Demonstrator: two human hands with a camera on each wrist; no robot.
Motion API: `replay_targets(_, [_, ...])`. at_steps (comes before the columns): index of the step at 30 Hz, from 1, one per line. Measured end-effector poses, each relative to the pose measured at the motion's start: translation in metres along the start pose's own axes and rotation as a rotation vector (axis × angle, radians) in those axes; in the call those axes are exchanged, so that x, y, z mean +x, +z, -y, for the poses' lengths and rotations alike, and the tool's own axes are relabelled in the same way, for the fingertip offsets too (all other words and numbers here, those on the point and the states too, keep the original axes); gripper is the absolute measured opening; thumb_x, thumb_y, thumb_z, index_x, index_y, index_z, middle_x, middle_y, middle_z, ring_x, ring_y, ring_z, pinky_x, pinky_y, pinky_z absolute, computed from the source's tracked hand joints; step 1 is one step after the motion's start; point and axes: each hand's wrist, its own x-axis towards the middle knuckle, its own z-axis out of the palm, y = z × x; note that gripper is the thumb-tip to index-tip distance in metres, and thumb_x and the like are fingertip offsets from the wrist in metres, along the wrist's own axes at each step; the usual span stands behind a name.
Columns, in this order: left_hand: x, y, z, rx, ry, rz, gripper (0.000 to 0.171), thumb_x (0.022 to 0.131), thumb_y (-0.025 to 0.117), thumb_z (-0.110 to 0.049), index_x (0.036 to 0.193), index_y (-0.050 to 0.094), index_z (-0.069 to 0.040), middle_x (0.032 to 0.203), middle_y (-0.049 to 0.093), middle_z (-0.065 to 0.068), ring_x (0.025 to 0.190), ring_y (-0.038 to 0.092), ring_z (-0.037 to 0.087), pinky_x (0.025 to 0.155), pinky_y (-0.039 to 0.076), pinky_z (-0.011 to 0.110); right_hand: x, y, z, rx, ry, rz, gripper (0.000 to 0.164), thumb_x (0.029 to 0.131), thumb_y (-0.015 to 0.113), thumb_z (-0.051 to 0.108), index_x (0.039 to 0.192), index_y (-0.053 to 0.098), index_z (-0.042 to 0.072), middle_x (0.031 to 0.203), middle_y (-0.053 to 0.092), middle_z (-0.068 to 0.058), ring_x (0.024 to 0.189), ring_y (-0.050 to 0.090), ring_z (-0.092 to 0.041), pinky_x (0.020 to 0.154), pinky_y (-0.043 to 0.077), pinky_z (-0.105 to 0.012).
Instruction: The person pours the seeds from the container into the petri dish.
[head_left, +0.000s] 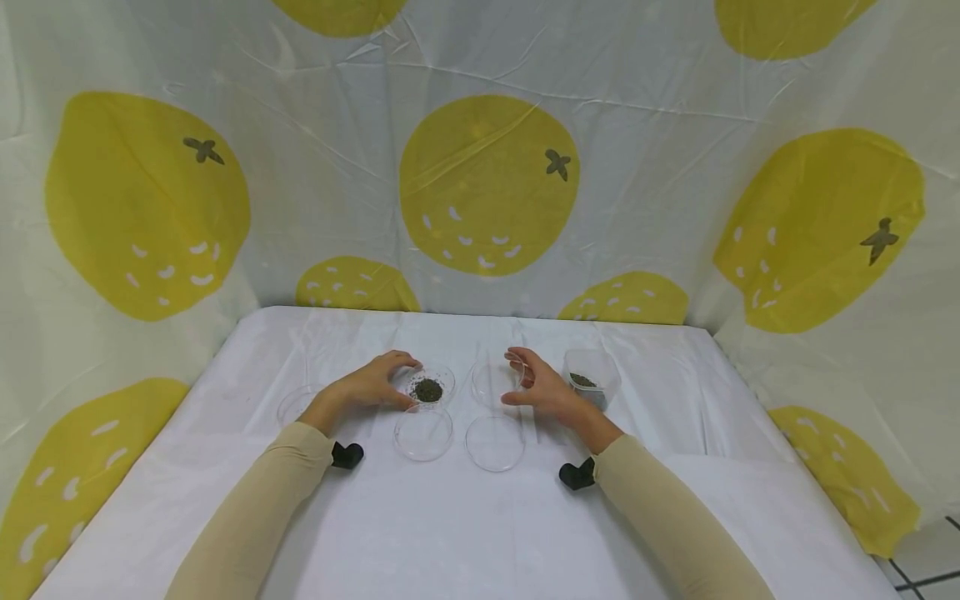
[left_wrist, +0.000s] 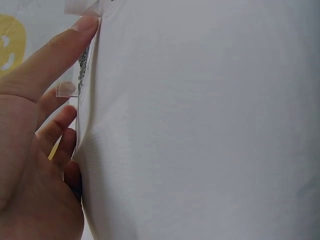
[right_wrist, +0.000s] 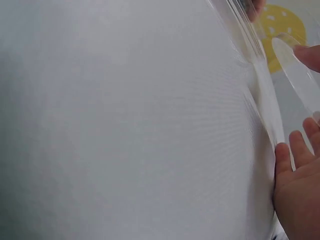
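A clear petri dish (head_left: 448,385) holding a small heap of dark green flakes (head_left: 428,391) sits on the table. My left hand (head_left: 375,383) grips this dish by its rim, thumb at the near edge and fingers at the far one. In the left wrist view the left hand (left_wrist: 47,95) has its thumb against the dish wall (left_wrist: 67,89). To the right, my right hand (head_left: 546,390) holds a second clear petri dish (head_left: 491,379) between thumb and fingers. That dish (right_wrist: 295,70) looks tilted in the right wrist view, where the right hand (right_wrist: 302,185) is partly cut off.
Two clear round dishes or lids, one on the left (head_left: 423,433) and one on the right (head_left: 495,444), lie nearer me. Another clear round piece (head_left: 292,406) is partly behind my left wrist. A clear square tub (head_left: 600,367) with green flakes stands right of my right hand.
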Motion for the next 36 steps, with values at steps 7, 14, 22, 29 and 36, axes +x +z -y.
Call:
replay_targets(7, [-0.001, -0.002, -0.001, 0.004, -0.001, -0.006, 0.076, 0.067, 0.081, -0.042, 0.132, 0.05, -0.016, 0.144, 0.03, 0.014, 0.133, 0.022, 0.033, 0.105, 0.019, 0.051, 0.01, -0.001, -0.018, 0.009, -0.007, -0.066, 0.089, 0.07, 0.082, 0.009, 0.14, 0.026, 0.012, 0.149, 0.027, -0.006, 0.135, 0.024, -0.017, 0.104, 0.025, -0.046])
replay_targets(14, [-0.001, -0.003, -0.002, -0.014, -0.009, -0.003, 0.076, 0.067, 0.082, -0.041, 0.131, 0.05, -0.016, 0.145, 0.029, 0.014, 0.133, 0.021, 0.033, 0.106, 0.018, 0.051, 0.011, -0.001, -0.018, 0.024, -0.023, -0.083, 0.086, 0.07, 0.081, 0.005, 0.136, 0.028, 0.012, 0.146, 0.032, -0.006, 0.133, 0.028, -0.019, 0.102, 0.026, -0.048])
replay_targets(22, [-0.002, -0.002, -0.003, -0.016, 0.004, -0.004, 0.075, 0.068, 0.081, -0.039, 0.131, 0.05, -0.014, 0.144, 0.029, 0.015, 0.133, 0.021, 0.033, 0.106, 0.018, 0.051, 0.01, 0.002, -0.016, 0.053, -0.002, -0.067, 0.083, 0.073, 0.079, 0.007, 0.137, 0.027, 0.011, 0.145, 0.032, -0.008, 0.133, 0.029, -0.016, 0.106, 0.024, -0.042])
replay_targets(29, [-0.002, -0.002, -0.003, -0.013, -0.007, -0.004, 0.075, 0.068, 0.081, -0.039, 0.132, 0.05, -0.014, 0.144, 0.029, 0.015, 0.133, 0.021, 0.034, 0.106, 0.018, 0.051, 0.012, 0.003, -0.012, 0.065, -0.031, -0.049, 0.083, 0.073, 0.08, 0.008, 0.137, 0.028, 0.008, 0.146, 0.028, -0.017, 0.134, 0.026, -0.02, 0.107, 0.021, -0.043])
replay_targets(36, [-0.001, -0.001, -0.002, -0.015, -0.004, -0.006, 0.075, 0.068, 0.081, -0.039, 0.131, 0.05, -0.015, 0.144, 0.029, 0.015, 0.133, 0.021, 0.033, 0.106, 0.018, 0.051, 0.008, 0.004, 0.001, 0.07, -0.027, -0.045, 0.078, 0.076, 0.076, 0.005, 0.137, 0.027, 0.003, 0.145, 0.029, -0.015, 0.135, 0.024, -0.02, 0.109, 0.018, -0.041])
